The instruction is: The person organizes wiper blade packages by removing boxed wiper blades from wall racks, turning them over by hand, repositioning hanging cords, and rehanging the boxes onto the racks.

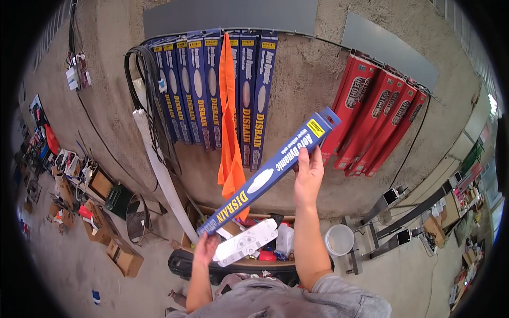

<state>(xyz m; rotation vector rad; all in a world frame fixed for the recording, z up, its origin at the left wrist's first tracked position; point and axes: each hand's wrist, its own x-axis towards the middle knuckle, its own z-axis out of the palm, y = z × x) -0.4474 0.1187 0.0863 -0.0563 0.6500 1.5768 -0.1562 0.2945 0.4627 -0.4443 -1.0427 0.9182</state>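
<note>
A long blue wiper blade box (pixel 275 164), printed "Aero Dynamic" and "DISRAIN", is held out slantwise in front of me. Its upper right end, with the yellow label and hang tab, is gripped by my right hand (pixel 309 177). At the lower left end, the fingers of my left hand (pixel 205 249) close on the box. Behind it, several similar blue boxes (pixel 199 95) hang in a row on the wall. An orange cloth strip (pixel 228 116) hangs among them, its lower end partly hidden by the held box.
Red boxes (pixel 366 116) hang on the wall to the right. Below my hands sits a bin of mixed items (pixel 268 261) with a white printed panel (pixel 246 243). A white bucket (pixel 339 240) and metal stands (pixel 387 201) are at right; cardboard boxes (pixel 124 257) lie left.
</note>
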